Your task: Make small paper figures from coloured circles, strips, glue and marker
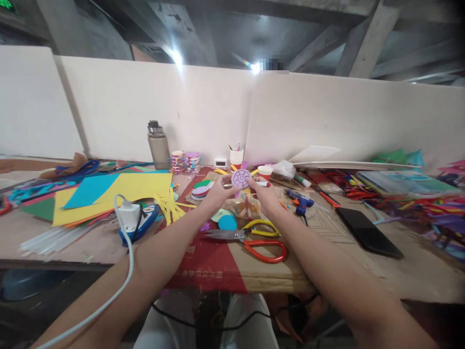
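A round light-purple paper disc (240,179) with a dark line pattern is held up above the middle of the table. Yellow and purple strips stick out around its edge. My left hand (220,191) pinches the disc at its left side. My right hand (264,195) is closed at the disc's right edge, its thumb on the paper. A white marker (260,184) with a red end lies across the fingers of that same hand. Below the hands are scissors (242,236) with one yellow and one red handle, and a blue paper circle (227,222).
Coloured paper sheets (141,194), a power strip (150,215) with a white plug and a bottle (158,145) are at left. On the right are a blue glue gun (302,202), a black phone (366,231) and a plastic box (392,182). Paper cups (236,157) stand behind.
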